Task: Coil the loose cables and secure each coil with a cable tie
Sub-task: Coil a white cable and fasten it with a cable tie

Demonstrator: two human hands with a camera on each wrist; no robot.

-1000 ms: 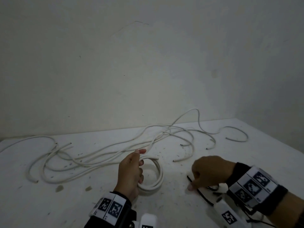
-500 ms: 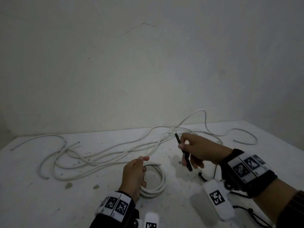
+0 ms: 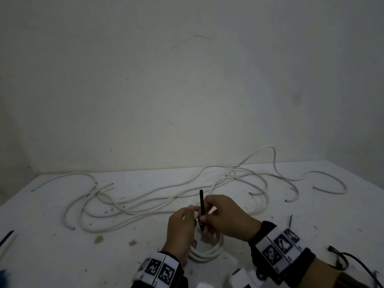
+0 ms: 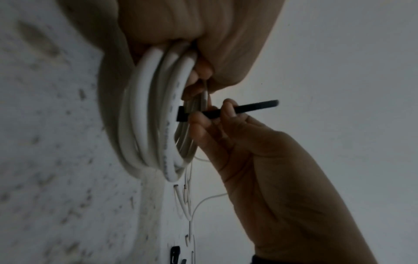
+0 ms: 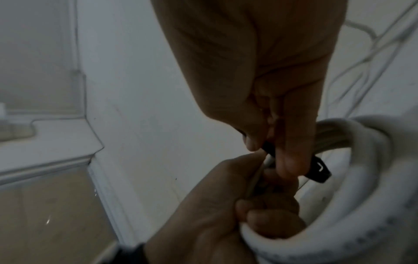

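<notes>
Gripping the coil (image 3: 209,253) upright on the table (image 3: 62,256), left hand (image 3: 180,231) closes round its top strands. Right hand (image 3: 226,217) pinches the black tie (image 3: 201,201) against the coil. Loose cables (image 3: 166,196) lie behind.

Bare room: stained white floor (image 3: 62,256)

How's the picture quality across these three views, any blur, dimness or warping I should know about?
Head view: dim and greyish, the table edges bowed by the wide lens, yet the black cable tie reads clearly. Left wrist view: the white coil is sharp, the speckled surface smeared. Right wrist view: soft throughout, both hands dark.
</notes>
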